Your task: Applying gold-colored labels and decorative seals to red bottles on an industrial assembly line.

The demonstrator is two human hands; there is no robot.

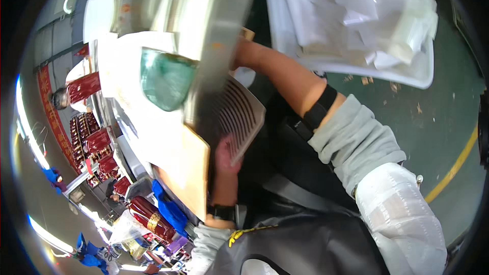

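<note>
On my feed, the left hand (226, 155) sits at the lower end of a dark striped panel (242, 114) just below the centre of the frame. It appears to touch the panel, which stands tilted there, but blur keeps me from telling whether the fingers are closed on it. I see the right hand (243, 53) above the centre, partly hidden by a long, blurred grey edge (221, 30); I cannot tell whether it is open or gripping. Its forearm reaches in from the right, with a black band (321, 108) near the pushed-up grey sleeve (356, 137).

Left of the panel I have a brightly lit worktop (158, 127) bearing a green translucent sheet (165, 81), with a light wooden board (188, 170) below it. At upper right, a white tub (351, 69) holds crumpled white sheets (351, 10) above the green floor (407, 117).
</note>
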